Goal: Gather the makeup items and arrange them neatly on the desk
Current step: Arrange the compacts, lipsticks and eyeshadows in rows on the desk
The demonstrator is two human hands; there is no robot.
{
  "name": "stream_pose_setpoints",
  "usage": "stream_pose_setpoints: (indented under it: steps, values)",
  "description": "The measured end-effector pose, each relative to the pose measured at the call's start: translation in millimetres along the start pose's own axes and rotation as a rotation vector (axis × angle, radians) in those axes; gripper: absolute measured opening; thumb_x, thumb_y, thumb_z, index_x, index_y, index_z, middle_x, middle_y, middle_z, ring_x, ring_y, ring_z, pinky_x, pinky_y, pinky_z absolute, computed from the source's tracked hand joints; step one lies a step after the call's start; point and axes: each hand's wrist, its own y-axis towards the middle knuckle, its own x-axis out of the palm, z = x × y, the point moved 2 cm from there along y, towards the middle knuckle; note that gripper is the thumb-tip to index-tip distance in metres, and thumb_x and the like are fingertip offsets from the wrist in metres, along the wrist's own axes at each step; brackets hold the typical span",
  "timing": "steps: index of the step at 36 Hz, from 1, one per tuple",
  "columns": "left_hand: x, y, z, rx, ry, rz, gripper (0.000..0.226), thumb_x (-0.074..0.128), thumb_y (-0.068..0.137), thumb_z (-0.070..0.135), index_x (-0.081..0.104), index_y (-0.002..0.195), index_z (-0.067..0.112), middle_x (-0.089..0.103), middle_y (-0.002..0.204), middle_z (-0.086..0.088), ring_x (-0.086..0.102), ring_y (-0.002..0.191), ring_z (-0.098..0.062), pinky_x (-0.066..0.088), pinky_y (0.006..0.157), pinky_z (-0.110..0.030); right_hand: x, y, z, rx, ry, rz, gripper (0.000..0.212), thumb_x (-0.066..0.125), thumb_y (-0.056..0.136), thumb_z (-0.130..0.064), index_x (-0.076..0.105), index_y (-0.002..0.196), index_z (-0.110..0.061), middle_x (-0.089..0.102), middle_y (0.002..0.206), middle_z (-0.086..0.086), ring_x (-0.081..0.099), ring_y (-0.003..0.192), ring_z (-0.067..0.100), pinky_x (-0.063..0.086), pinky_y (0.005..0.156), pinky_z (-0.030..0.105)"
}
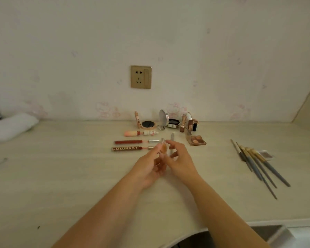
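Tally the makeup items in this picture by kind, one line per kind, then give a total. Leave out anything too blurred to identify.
Lip gloss tubes lying flat: 3
Open round compacts: 2
Open eyeshadow palette: 1
Upright lipsticks: about 3, crowded together
Brushes: about 5, overlapping
Small clear item held in the hands: 1
Total: about 15

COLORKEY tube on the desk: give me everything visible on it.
The COLORKEY tube is a slim dark red-brown stick with pale block lettering along its side, probably a lip gloss. It lies flat on the desk, lengthwise left to right, nearest of three tubes lined up in parallel. Its right end narrows to a thin pinkish neck leading to a silvery cap, partly hidden behind the left hand. Whether the hand touches it is unclear.
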Motion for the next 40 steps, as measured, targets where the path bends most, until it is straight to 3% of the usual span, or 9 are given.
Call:
stream_pose_setpoints:
  steps: [4, 9, 14, 20, 22, 25, 29, 32, 40]
  values:
    - [-22, -11, 5, -0.045, -0.15, -0.046, 0.039, 0.06, 0.083, 0.043, 0.061, 0.112, 0.017, 0.072, 0.08, -0.008, 0.069, 0.076, -0.018, 0.054, 0.065, -0.028, 27, -4, -7, -0.066, 0.015, 0.022, 0.043, 0.07, 0.08, -0.028, 0.054, 0.12, -0.032, 0.05, 0.111, -0.012, 0.051, 0.089, 0.002, 0.039, 0.071, 0.012]
    - [-26, -12, 4, -0.018, -0.116, -0.027, 0.035, 0.041, 0.097, 0.041, 0.063, 0.101, 0.014, 0.071, 0.07, -0.006, 0.069, 0.061, -0.013, 0.055, 0.056, -0.024, 27, -9, -3, -0.047, 0.045, 0.054, 0.041, 0.073, 0.076, -0.022, 0.053, 0.11, -0.035, 0.055, 0.105, -0.016, 0.053, 0.089, 0.005, 0.045, 0.074, 0.02]
    - [-19, -11, 0, 0.097, 0.022, 0.048, 0.032, 0.038, 0.099, 0.035, 0.064, 0.103, 0.016, 0.074, 0.091, -0.006, 0.071, 0.078, -0.015, 0.056, 0.062, -0.026, 20, -12, 1, 0.006, 0.169, 0.073, 0.042, 0.076, 0.074, -0.017, 0.054, 0.108, -0.029, 0.06, 0.1, -0.014, 0.055, 0.082, -0.001, 0.043, 0.062, 0.005]
    - [-34, -13, 4, 0.521, 0.62, 0.329, 0.013, 0.061, 0.09, 0.022, 0.065, 0.1, 0.03, 0.068, 0.101, 0.006, 0.066, 0.086, -0.005, 0.056, 0.078, -0.027, 22, -13, -1, -0.058, 0.075, 0.119, 0.045, 0.078, 0.071, -0.019, 0.049, 0.103, -0.033, 0.059, 0.083, -0.014, 0.054, 0.074, -0.008, 0.042, 0.062, 0.005]
    - [-35, -16, 6, 0.609, 0.783, 0.322, 0.024, 0.068, 0.083, 0.031, 0.068, 0.107, 0.032, 0.065, 0.101, 0.015, 0.062, 0.085, 0.007, 0.05, 0.081, -0.015, 24, -14, -1, -0.08, -0.002, 0.112, 0.043, 0.074, 0.075, -0.02, 0.047, 0.104, -0.035, 0.059, 0.077, -0.013, 0.055, 0.072, -0.006, 0.042, 0.061, 0.006]
    - [-30, -19, 5, 0.601, 0.851, 0.252, 0.031, 0.076, 0.072, 0.038, 0.065, 0.099, 0.047, 0.061, 0.096, 0.022, 0.059, 0.088, 0.008, 0.043, 0.078, -0.007, 25, -15, -1, -0.114, -0.094, 0.083, 0.042, 0.066, 0.078, -0.015, 0.047, 0.112, -0.032, 0.056, 0.071, -0.015, 0.055, 0.067, -0.002, 0.041, 0.056, 0.008]
    - [-30, -16, 5, 0.558, 0.899, 0.283, 0.024, 0.075, 0.073, 0.032, 0.069, 0.096, 0.034, 0.062, 0.087, 0.021, 0.056, 0.081, 0.006, 0.039, 0.068, -0.001, 33, -19, -6, -0.23, -0.204, -0.046, 0.04, 0.062, 0.077, -0.006, 0.054, 0.113, -0.023, 0.063, 0.089, -0.006, 0.057, 0.077, 0.009, 0.045, 0.068, 0.019]
    - [-34, -15, 8, 0.529, 0.901, 0.247, 0.025, 0.066, 0.082, 0.017, 0.069, 0.102, 0.031, 0.061, 0.093, 0.022, 0.054, 0.086, 0.006, 0.035, 0.069, 0.006, 38, -23, -9, -0.327, -0.216, -0.12, 0.031, 0.06, 0.077, 0.0, 0.061, 0.102, -0.018, 0.063, 0.097, -0.006, 0.052, 0.075, 0.001, 0.04, 0.069, 0.008]
    - [-41, -13, 7, 0.49, 0.849, 0.204, 0.018, 0.064, 0.087, 0.022, 0.07, 0.101, 0.029, 0.071, 0.088, 0.008, 0.065, 0.082, -0.007, 0.048, 0.074, -0.014, 34, -16, -1, -0.12, -0.034, -0.067, 0.03, 0.052, 0.088, -0.004, 0.047, 0.107, -0.027, 0.058, 0.084, -0.011, 0.057, 0.079, 0.004, 0.044, 0.067, 0.01]
